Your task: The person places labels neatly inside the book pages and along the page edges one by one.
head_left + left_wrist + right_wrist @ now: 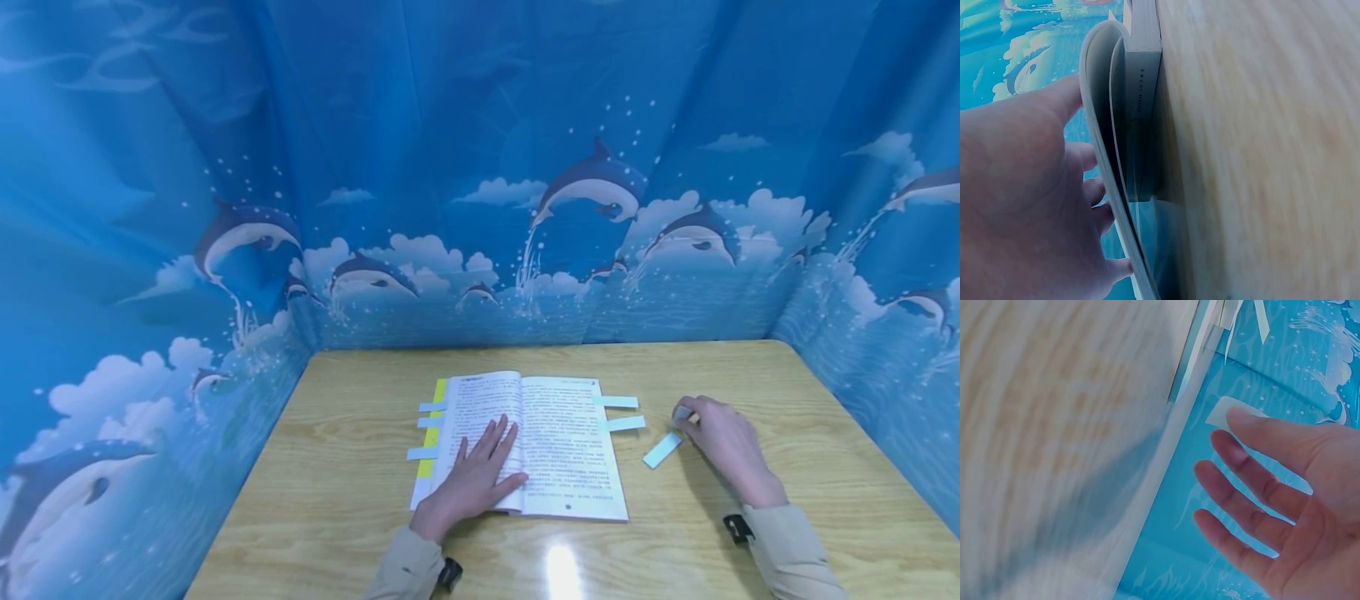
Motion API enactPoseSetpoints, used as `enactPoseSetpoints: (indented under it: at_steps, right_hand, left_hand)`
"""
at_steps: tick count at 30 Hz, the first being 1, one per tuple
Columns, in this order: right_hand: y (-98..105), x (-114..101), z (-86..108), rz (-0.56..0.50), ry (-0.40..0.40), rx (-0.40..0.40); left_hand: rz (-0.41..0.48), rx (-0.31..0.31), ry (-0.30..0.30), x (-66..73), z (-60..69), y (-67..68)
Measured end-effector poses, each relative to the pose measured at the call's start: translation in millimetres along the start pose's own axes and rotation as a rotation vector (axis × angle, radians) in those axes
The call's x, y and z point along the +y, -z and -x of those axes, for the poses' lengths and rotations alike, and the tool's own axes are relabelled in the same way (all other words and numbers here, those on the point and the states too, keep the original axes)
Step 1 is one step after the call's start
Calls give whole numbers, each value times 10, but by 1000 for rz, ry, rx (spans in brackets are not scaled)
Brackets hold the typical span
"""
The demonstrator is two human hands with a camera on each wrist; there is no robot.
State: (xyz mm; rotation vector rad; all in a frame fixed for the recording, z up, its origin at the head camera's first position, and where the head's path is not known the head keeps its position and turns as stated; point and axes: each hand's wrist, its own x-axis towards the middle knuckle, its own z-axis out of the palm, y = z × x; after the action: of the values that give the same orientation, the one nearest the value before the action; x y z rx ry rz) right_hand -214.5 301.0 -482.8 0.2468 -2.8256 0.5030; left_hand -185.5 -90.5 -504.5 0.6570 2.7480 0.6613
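An open book (pixel 570 450) lies on the wooden table, with pale blue paper strips sticking out past both side edges. Flat on its left page rests my left hand (pixel 480 479), fingers spread. The left wrist view shows the curved pages (pixel 1104 94) beside that hand's palm and fingers. To the right of the book, my right hand (pixel 723 437) pinches a small pale strip (pixel 1219 412) between thumb and index finger, its other fingers apart and slightly bent. Another pale blue strip (pixel 662 450) lies on the table just left of that hand.
Under the book's left side a yellow edge (pixel 429 437) shows. Two strips (pixel 626 423) jut out on the right side. The table (pixel 337 517) meets a blue dolphin-printed curtain (pixel 450 167) at the back and sides.
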Motion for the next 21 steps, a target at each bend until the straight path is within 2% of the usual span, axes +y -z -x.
enactPoseSetpoints:
  at_steps: [8,21]
  right_hand:
    - [1,6,1,-3,0,-7]
    - [15,-75,54,-86,-13,-13]
  left_hand:
    - [-1,-2,11,-14,-2,-8]
    - [-4,3,-2,-12,6,-4]
